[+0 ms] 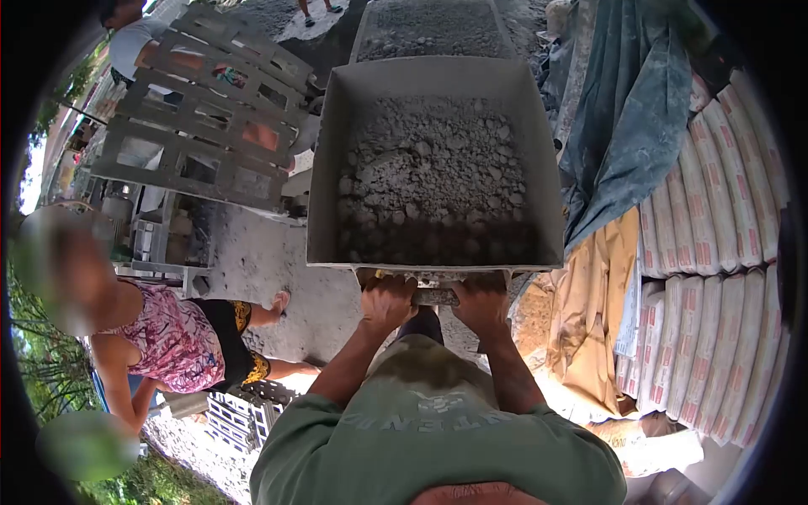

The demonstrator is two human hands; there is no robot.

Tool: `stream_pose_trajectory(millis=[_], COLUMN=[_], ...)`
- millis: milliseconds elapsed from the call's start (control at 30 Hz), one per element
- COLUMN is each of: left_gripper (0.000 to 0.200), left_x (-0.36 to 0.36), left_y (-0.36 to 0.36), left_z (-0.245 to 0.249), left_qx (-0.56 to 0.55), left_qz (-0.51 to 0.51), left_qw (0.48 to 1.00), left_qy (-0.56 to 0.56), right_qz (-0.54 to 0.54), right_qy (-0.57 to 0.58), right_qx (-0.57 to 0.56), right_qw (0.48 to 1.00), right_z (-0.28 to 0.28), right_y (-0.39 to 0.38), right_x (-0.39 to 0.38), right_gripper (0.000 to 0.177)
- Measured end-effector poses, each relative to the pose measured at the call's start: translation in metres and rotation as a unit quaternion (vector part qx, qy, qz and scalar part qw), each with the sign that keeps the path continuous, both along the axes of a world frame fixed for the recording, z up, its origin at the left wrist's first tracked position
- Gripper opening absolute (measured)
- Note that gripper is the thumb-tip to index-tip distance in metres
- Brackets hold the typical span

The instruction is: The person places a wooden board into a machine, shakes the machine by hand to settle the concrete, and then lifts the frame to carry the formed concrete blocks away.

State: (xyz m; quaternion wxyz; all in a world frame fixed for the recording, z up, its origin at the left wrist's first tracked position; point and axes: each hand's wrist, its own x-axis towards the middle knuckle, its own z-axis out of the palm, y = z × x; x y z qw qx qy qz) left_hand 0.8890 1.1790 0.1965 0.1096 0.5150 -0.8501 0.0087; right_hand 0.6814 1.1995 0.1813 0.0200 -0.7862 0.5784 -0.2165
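In the head view, a square, grey, box-shaped cart (323, 168) stands right in front of me, loaded with lumpy grey material (433, 164) like dry cement mix. A short handle bar (436, 296) runs below its near edge. My left hand (387, 301) is wrapped round the bar's left end. At the right end my right hand (481, 303) is closed on the same bar, a small gap between the two hands. Wheels or legs under the cart are hidden.
Stacked bags (699, 202) line the right, beside a blue-grey tarp (627, 118) and a brown sheet (593, 295). Grey slatted frames (202, 143) stand at upper left, with a person (139, 46) behind. Another person (181, 337) stands close on the left. Grey material lies beyond the cart.
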Motion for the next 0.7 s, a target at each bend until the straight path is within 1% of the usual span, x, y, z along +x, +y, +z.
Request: stream_pose_trajectory(millis=[67, 100, 133, 200, 233, 300, 333, 367, 400, 433, 467, 500, 567, 600, 633, 667, 700], left_gripper=[0.029, 0.028, 0.028, 0.026, 0.027, 0.031, 0.033, 0.031, 0.029, 0.028, 0.028, 0.028, 0.029, 0.029, 0.028, 0.028, 0.029], left_x=[-0.004, -0.007, -0.011, -0.025, -0.027, -0.033, -0.037, -0.043, -0.047, -0.047, -0.048, -0.047, -0.044, -0.041, -0.036, -0.035, -0.034], left_y=[-0.034, -0.058, -0.092, -0.168, -0.217, -0.316, -0.364, -0.402, -0.427, -0.449, -0.465, -0.468, -0.467, -0.460, -0.442, -0.409, -0.391], left_z=[0.002, 0.002, 0.002, 0.005, 0.006, 0.006, 0.008, 0.010, 0.011, 0.005, 0.003, 0.003, 0.001, 0.003, 0.003, 0.017, 0.023], left_qx=[0.009, 0.025, 0.031, -0.028, -0.017, -0.008, -0.012, -0.014, -0.010, -0.035, -0.070, -0.080, -0.043, -0.058, -0.019, 0.012, 0.044], left_qz=[-0.002, 0.014, 0.027, 0.056, 0.046, 0.042, 0.045, 0.063, 0.082, 0.070, 0.059, 0.055, 0.066, 0.066, 0.046, 0.029, 0.035], left_qw=[1.000, 0.999, 0.999, 0.998, 0.999, 0.999, 0.999, 0.997, 0.995, 0.996, 0.996, 0.995, 0.997, 0.996, 0.998, 0.997, 0.996], left_qy=[0.005, 0.020, 0.033, 0.024, 0.017, -0.002, -0.011, -0.033, -0.055, -0.033, -0.006, 0.001, -0.028, -0.020, -0.046, -0.066, -0.071], right_qz=[0.016, 0.012, 0.010, -0.001, -0.008, -0.021, -0.002, -0.013, -0.022, -0.019, -0.017, -0.021, -0.044, -0.042, -0.040, -0.024, -0.007], right_qy=[0.033, 0.043, 0.037, 0.041, 0.052, 0.028, 0.024, 0.051, 0.077, 0.070, 0.066, 0.073, 0.156, 0.159, 0.159, 0.165, 0.164], right_qx=[-0.078, -0.044, -0.043, -0.056, -0.061, -0.117, -0.144, -0.123, -0.094, -0.106, -0.129, -0.139, -0.020, 0.011, 0.045, 0.059, 0.084], right_qw=[0.996, 0.998, 0.998, 0.998, 0.997, 0.993, 0.989, 0.991, 0.992, 0.992, 0.989, 0.987, 0.987, 0.986, 0.985, 0.984, 0.983], right_z=[0.004, 0.009, 0.004, -0.001, 0.000, -0.004, -0.004, -0.002, 0.000, 0.002, 0.011, 0.016, 0.015, 0.022, 0.026, 0.039, 0.035], right_y=[-0.036, -0.064, -0.097, -0.176, -0.221, -0.319, -0.370, -0.410, -0.436, -0.453, -0.466, -0.468, -0.466, -0.458, -0.442, -0.409, -0.385], right_x=[-0.005, -0.008, -0.011, -0.017, -0.020, -0.023, -0.027, -0.031, -0.032, -0.030, -0.032, -0.033, -0.031, -0.029, -0.026, -0.025, -0.022], right_gripper=[0.036, 0.034, 0.032, 0.029, 0.027, 0.025, 0.022, 0.020, 0.019, 0.018, 0.018, 0.018, 0.026, 0.027, 0.028, 0.030, 0.032])
